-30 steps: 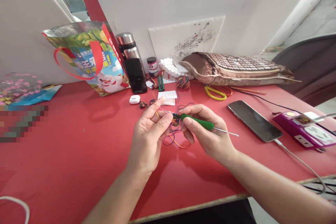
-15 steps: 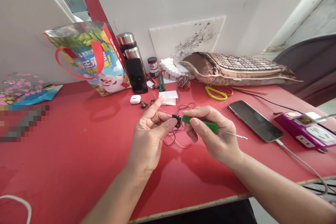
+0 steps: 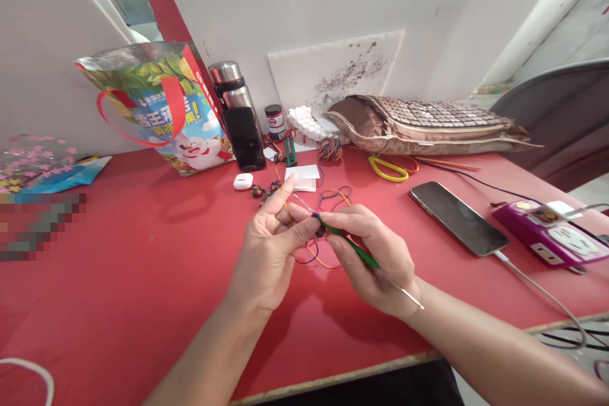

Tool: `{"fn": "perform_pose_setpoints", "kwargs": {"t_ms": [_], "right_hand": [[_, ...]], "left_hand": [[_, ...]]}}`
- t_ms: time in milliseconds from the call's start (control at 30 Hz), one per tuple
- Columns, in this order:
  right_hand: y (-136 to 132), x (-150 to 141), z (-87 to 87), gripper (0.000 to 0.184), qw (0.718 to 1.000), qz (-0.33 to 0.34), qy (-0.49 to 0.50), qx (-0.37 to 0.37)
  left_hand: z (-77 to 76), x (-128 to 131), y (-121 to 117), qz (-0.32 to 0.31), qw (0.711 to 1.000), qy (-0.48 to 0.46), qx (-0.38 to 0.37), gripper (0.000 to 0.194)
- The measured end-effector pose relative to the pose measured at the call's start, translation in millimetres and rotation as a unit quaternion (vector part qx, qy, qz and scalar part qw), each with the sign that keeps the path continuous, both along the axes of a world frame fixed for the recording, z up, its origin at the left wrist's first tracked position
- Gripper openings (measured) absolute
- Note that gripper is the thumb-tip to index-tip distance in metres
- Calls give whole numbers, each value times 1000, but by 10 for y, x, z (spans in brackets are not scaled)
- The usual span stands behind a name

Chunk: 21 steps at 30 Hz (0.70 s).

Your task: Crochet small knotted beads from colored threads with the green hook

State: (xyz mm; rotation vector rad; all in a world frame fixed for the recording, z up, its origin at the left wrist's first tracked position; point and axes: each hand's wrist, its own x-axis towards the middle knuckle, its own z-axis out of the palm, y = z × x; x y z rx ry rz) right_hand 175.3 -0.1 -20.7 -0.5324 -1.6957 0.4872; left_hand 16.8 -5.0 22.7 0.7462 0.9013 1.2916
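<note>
My left hand (image 3: 273,235) pinches a small dark multicoloured crochet piece (image 3: 320,228) between thumb and fingers, with a strand of yarn running over its raised index finger. In my right hand (image 3: 375,254) is a double-ended crochet hook (image 3: 364,254) with a green handle. Its far metal tip shows above the piece, beside my left fingers, and the other end sticks out below my right hand. Loose orange and purple yarn (image 3: 339,195) lies in loops on the table behind the hands. My fingers hide much of the crochet piece.
On the red table (image 3: 143,304) stand a printed bag (image 3: 190,108), a steel flask (image 3: 233,85) and an upright phone (image 3: 244,138). Behind my hands are a yarn ball (image 3: 330,149), an earbud case (image 3: 243,181) and yellow-handled scissors (image 3: 387,169). At right lie a charging phone (image 3: 459,217) and a purple power strip (image 3: 552,231).
My right hand first drew back slightly to the right, then came in again towards the piece. The hook has tilted, its rear end now pointing lower. My left hand stays almost still.
</note>
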Motion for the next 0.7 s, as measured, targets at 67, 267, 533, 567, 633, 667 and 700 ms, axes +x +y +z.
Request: {"fn": "perform_pose_setpoints", "kwargs": {"t_ms": [67, 267, 533, 567, 633, 667, 700], "right_hand": [[1, 32, 4, 33, 999, 28, 15, -11], [34, 40, -32, 20, 981, 94, 112, -128], [63, 48, -40, 15, 932, 162, 203, -252], [64, 52, -31, 14, 929, 166, 208, -259], [65, 57, -13, 14, 925, 170, 214, -263], [65, 59, -6, 13, 925, 170, 215, -264], [64, 61, 1, 13, 925, 170, 215, -263]], "left_hand": [[20, -33, 14, -15, 1000, -27, -2, 98], [15, -99, 40, -9, 999, -32, 4, 95], [48, -100, 45, 3, 1000, -29, -2, 95], [48, -102, 44, 3, 1000, -28, -2, 94], [45, -105, 41, 5, 1000, -27, -2, 92], [42, -105, 40, 5, 1000, -27, -2, 92], [39, -105, 39, 6, 1000, -27, -1, 92]]}}
